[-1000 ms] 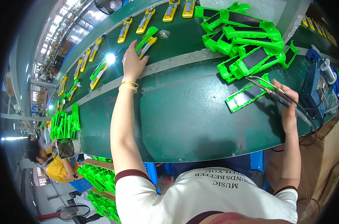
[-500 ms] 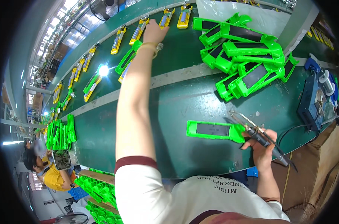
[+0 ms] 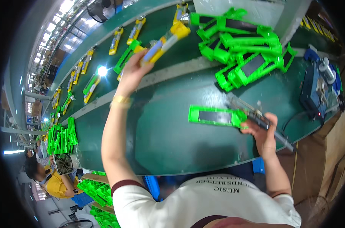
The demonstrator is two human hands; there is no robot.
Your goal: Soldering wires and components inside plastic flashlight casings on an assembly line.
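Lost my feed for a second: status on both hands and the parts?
Left hand gripping yellow piece above belt. Right hand holds soldering iron at green housing on the table. Nothing between them.

A yellow and grey part [image 3: 163,41], lying on the far belt half a second earlier, has been lifted clear by the left hand [image 3: 131,72]. The green housing [image 3: 215,116], raised a second ago, has been laid flat on the green table [image 3: 161,136] and drawn slightly nearer by the right hand [image 3: 264,131].
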